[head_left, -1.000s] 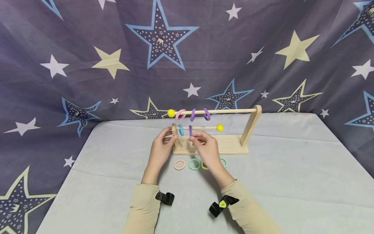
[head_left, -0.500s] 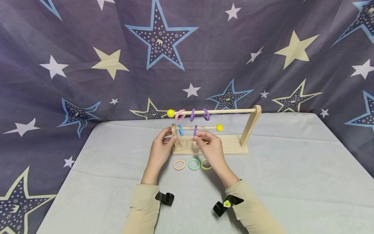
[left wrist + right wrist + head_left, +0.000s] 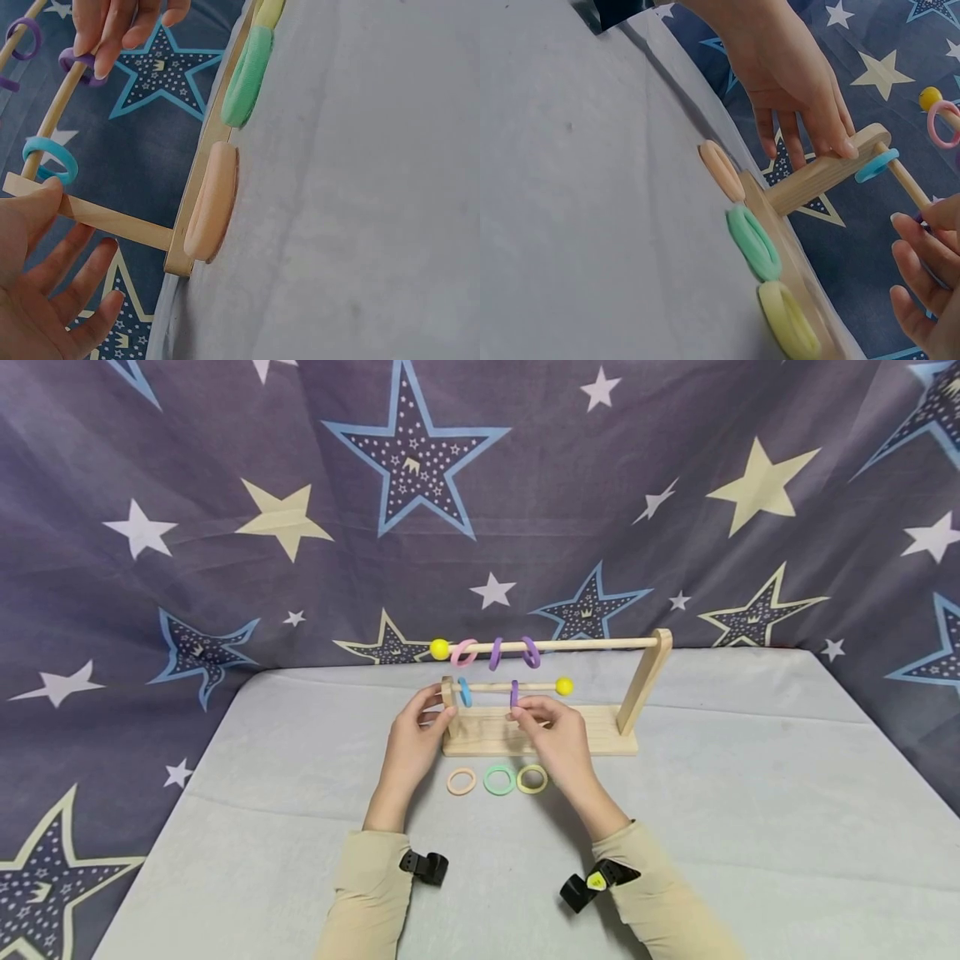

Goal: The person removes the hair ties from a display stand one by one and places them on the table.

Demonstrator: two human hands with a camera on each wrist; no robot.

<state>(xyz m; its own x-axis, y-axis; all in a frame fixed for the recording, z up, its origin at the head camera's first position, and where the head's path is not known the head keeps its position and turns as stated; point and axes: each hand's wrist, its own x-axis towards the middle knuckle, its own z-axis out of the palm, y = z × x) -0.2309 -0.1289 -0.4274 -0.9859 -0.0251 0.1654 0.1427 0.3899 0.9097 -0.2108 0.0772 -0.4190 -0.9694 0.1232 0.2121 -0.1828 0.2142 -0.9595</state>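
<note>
My left hand (image 3: 412,731) grips the short left post (image 3: 124,223) of a wooden stand (image 3: 476,745), thumb on one side and fingers on the other. With thumb and fingertips, my right hand (image 3: 561,745) pinches a purple ring (image 3: 514,692) that encircles the lower rod (image 3: 491,687). A blue ring (image 3: 465,693) hangs on that rod near the post. The rod's right end carries a yellow ball (image 3: 564,686). In the right wrist view my right fingers (image 3: 915,270) mostly cover the purple ring.
A pink ring (image 3: 464,653) and two purple rings (image 3: 531,652) hang on the upper rod (image 3: 592,645), which ends in a yellow ball (image 3: 439,649). Before the stand lie peach (image 3: 461,782), green (image 3: 499,781) and yellow (image 3: 532,779) rings on grey cloth (image 3: 300,860). A star-patterned curtain (image 3: 525,468) hangs behind.
My right hand has slid the purple ring rightward along the lower rod. The yellow ring has come into full view, while another green ring became hidden behind my right arm. My left hand stays put.
</note>
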